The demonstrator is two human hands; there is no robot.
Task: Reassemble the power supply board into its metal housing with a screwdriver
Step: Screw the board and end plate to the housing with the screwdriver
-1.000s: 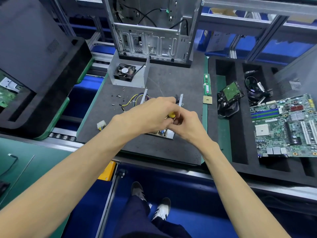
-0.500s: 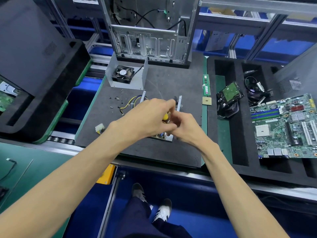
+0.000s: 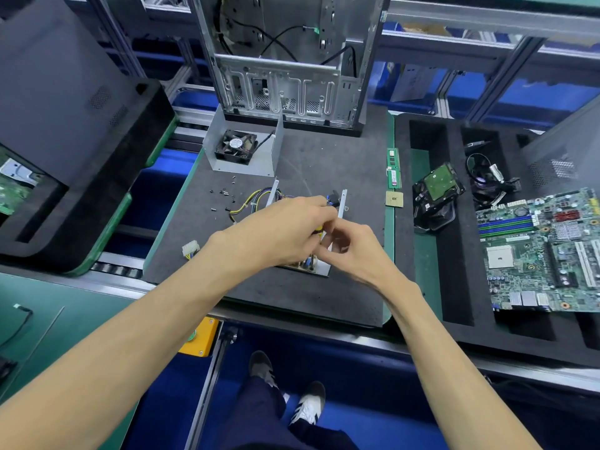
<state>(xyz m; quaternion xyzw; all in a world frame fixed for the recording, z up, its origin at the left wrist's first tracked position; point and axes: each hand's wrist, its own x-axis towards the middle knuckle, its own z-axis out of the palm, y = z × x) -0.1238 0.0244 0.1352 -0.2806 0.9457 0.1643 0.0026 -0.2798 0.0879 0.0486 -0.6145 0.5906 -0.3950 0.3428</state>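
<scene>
Two hands meet over the power supply board (image 3: 306,266), which sits in its metal housing (image 3: 341,203) on the dark table mat (image 3: 324,164), mid-table, right under my fingers. My left hand (image 3: 276,233) is curled round the yellow screwdriver handle (image 3: 318,229); only a sliver of yellow shows btwn my hands. My right hand (image 3: 352,251) has fingers bent in toward the same spot, touching the left; can't tell whether it pinches the tool or sth else. Board mostly hidden by my hands; one near corner shows below my knuckles, and 2 upright housing rails stick out beyond them. One bundle of yellow/black wires (image 3: 248,203) runs left from the housing to 1 white connector (image 3: 190,248). Loose screws (image 3: 224,193) lie scattered just beyond the wires, approx. 8, too small to count for sure. 1 fan (image 3: 236,146) in a grey bracket, 1 open PC case (image 3: 285,66) behind it. Right side: 2 RAM sticks (image 3: 393,167), 1 CPU chip (image 3: 394,199), 1 hard drive (image 3: 438,186), 1 motherboard (image 3: 545,251) on black foam.
</scene>
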